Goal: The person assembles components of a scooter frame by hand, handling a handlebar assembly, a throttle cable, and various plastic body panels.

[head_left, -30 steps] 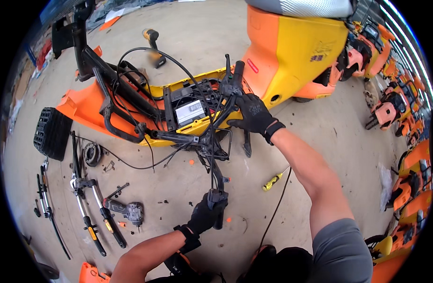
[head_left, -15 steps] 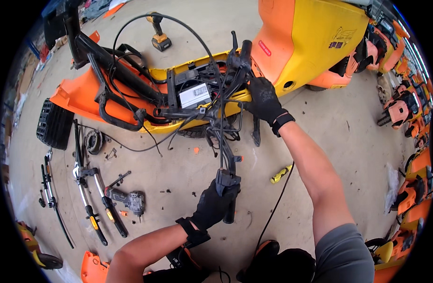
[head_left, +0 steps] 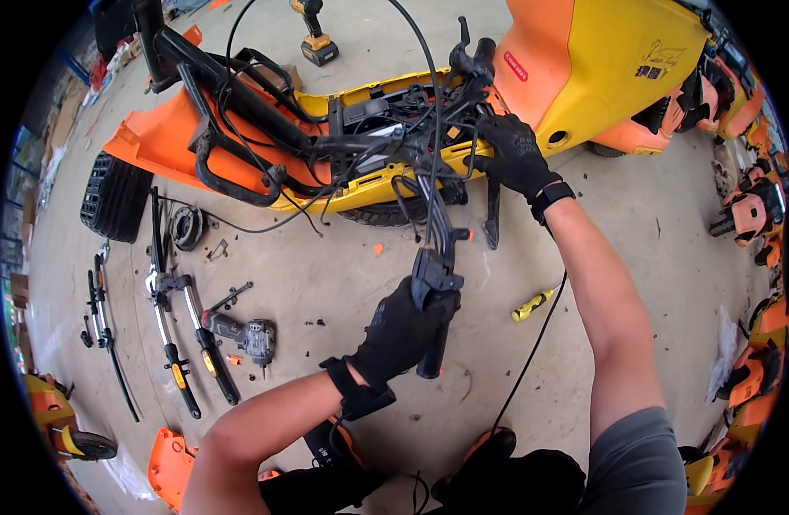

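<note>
My left hand (head_left: 403,330), in a black glove, is closed around the grip of a black handlebar (head_left: 433,266) with a brake lever. The handlebar and its bundled cables lean over the opened body of a yellow and orange scooter (head_left: 369,196). My right hand (head_left: 515,154), also gloved, reaches over the scooter's yellow side edge with thumb and fingers apart. Its fingertips are among black cables (head_left: 453,112) near the other end of the handlebar, partly hidden there. A silver box (head_left: 376,157) sits in the open body, mostly covered by the handlebar stem.
A yellow drill (head_left: 315,39) stands beyond the scooter. At left lie a grey-black power tool (head_left: 244,337), fork tubes (head_left: 167,330), a black tray-like part (head_left: 115,197) and a coiled part (head_left: 188,227). A yellow-black tool (head_left: 532,305) lies at right. More orange scooters (head_left: 751,210) line the right edge.
The handlebar has swung over the silver box, with my left hand still on its grip. The view has shifted, so the scene sits farther right. My right hand stays by the cables.
</note>
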Action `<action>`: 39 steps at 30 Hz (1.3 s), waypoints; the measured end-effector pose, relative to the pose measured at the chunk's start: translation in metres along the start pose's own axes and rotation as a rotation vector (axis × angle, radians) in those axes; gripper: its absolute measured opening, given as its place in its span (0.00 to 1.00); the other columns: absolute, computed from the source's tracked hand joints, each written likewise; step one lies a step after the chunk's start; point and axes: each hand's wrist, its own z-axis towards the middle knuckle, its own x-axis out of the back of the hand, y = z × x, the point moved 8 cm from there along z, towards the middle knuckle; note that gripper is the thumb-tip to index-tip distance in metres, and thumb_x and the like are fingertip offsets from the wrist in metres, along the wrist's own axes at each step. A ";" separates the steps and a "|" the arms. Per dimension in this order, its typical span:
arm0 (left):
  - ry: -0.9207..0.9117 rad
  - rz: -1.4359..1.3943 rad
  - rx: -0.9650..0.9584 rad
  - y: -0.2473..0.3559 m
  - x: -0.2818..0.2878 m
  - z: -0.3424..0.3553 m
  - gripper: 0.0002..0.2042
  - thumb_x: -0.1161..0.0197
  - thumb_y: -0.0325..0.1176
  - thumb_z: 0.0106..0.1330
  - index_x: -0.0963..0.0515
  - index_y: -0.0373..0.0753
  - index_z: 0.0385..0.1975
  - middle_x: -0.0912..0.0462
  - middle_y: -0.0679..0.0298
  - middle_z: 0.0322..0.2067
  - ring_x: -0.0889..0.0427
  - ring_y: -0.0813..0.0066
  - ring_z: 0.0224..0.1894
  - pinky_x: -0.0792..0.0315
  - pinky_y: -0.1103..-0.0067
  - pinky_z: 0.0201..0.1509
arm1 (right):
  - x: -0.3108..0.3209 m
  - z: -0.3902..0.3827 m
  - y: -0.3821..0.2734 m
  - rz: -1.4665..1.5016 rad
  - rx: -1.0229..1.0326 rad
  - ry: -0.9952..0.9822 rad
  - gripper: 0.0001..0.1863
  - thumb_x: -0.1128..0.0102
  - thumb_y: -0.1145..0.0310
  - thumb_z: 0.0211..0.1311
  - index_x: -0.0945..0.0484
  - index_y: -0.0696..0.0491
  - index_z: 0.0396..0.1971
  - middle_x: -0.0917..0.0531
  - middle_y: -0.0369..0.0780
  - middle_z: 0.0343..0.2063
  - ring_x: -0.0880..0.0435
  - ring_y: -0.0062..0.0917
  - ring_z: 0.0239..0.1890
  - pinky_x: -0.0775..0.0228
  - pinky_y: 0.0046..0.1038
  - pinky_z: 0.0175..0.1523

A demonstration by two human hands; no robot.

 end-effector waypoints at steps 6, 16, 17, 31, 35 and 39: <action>0.054 0.142 -0.151 0.030 0.007 0.034 0.18 0.36 0.44 0.63 0.22 0.34 0.43 0.14 0.53 0.30 0.14 0.58 0.34 0.23 0.68 0.40 | -0.001 -0.003 -0.001 0.033 0.003 0.049 0.23 0.26 0.57 0.49 0.18 0.47 0.45 0.18 0.39 0.41 0.23 0.36 0.50 0.34 0.38 0.56; -0.127 0.291 -0.330 0.047 0.012 0.072 0.14 0.38 0.40 0.69 0.18 0.35 0.43 0.14 0.64 0.32 0.16 0.79 0.32 0.22 0.80 0.36 | 0.001 0.002 -0.003 0.030 0.086 0.190 0.22 0.24 0.58 0.46 0.18 0.48 0.42 0.17 0.40 0.36 0.20 0.37 0.45 0.30 0.39 0.50; -0.154 0.217 -0.272 0.051 0.010 0.069 0.14 0.38 0.40 0.69 0.18 0.35 0.43 0.14 0.65 0.32 0.16 0.80 0.31 0.22 0.81 0.34 | -0.005 -0.002 0.000 0.037 0.090 0.194 0.22 0.24 0.58 0.46 0.18 0.48 0.42 0.17 0.40 0.36 0.20 0.37 0.45 0.29 0.39 0.49; 0.044 0.346 -0.233 0.074 -0.024 0.082 0.23 0.36 0.48 0.61 0.20 0.27 0.27 0.18 0.49 0.21 0.15 0.51 0.29 0.25 0.63 0.34 | 0.004 -0.009 0.016 0.140 0.052 0.128 0.22 0.32 0.72 0.48 0.24 0.54 0.47 0.19 0.47 0.41 0.21 0.45 0.46 0.29 0.41 0.52; 0.186 0.426 -0.218 0.080 -0.013 0.110 0.24 0.37 0.49 0.61 0.19 0.27 0.29 0.17 0.44 0.25 0.15 0.45 0.34 0.24 0.61 0.39 | 0.004 0.001 0.017 0.126 0.057 0.075 0.23 0.36 0.75 0.49 0.24 0.56 0.49 0.19 0.49 0.42 0.22 0.46 0.48 0.29 0.42 0.55; 0.137 0.340 -0.283 0.087 -0.008 0.117 0.26 0.37 0.54 0.63 0.19 0.28 0.30 0.17 0.50 0.23 0.14 0.53 0.30 0.24 0.65 0.36 | 0.000 -0.001 0.012 0.110 0.056 0.049 0.26 0.41 0.74 0.51 0.24 0.58 0.55 0.20 0.51 0.48 0.22 0.46 0.53 0.30 0.41 0.59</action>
